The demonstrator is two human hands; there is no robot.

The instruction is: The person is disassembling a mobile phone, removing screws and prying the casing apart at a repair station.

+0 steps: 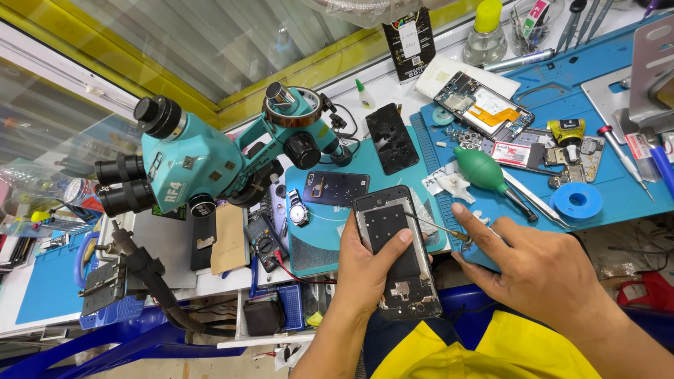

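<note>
To the left of the phone frame stands a teal microscope [210,158] on the surface [365,88], well apart from both hands. The opened phone frame [397,256], back cover off and its dark inner plate exposed, is held above the near edge of a blue work mat [611,189]. It is gripped by the left hand [368,270], which is closed around its left edge with the thumb pressed across the plate. The frame is judged light, thin and stiff, yet fragile: small parts and a connector sit bare near its lower end, so it is best held by its long side rims, not by the exposed middle. Just right of the phone frame, a slim screwdriver [439,228] is pinched in the right hand [537,270], fingers curled shut around the handle, the tip laid against the frame's upper right edge. Further right of the phone frame, a green air blower [484,170] lies on the mat.
</note>
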